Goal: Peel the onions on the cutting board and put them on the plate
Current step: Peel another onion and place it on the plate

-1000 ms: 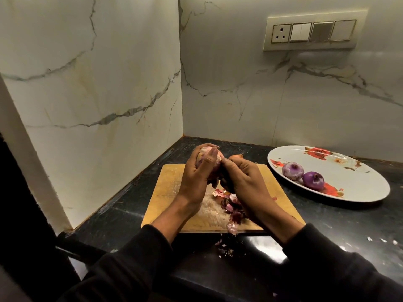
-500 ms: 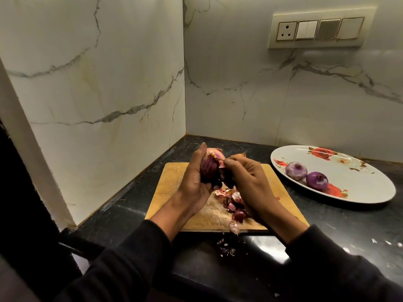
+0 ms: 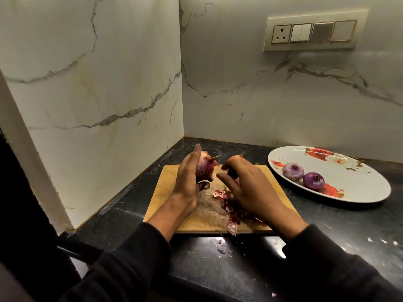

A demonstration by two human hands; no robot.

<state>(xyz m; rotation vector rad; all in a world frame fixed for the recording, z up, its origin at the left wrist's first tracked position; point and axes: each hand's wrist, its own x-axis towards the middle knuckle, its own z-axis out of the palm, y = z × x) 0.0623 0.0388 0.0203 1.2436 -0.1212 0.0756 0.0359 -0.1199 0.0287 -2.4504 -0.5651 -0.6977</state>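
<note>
Over the wooden cutting board my left hand grips a partly peeled red onion, stem pointing right, with loose skin at its top. A short gap to the right, my right hand has its fingers curled on a dark scrap of onion skin. Something orange-brown peeks out behind that hand; I cannot tell what it is. Torn skins lie heaped on the board under my right hand. On the white flowered plate at the right rest two peeled purple onions.
The board sits in a corner of a black counter, with marble walls close on the left and behind. A few skin scraps lie on the counter in front of the board. A switch panel is on the back wall.
My right hand has pulled away from the onion to the right, taking a scrap of skin. My left hand has turned the onion so more purple flesh shows.
</note>
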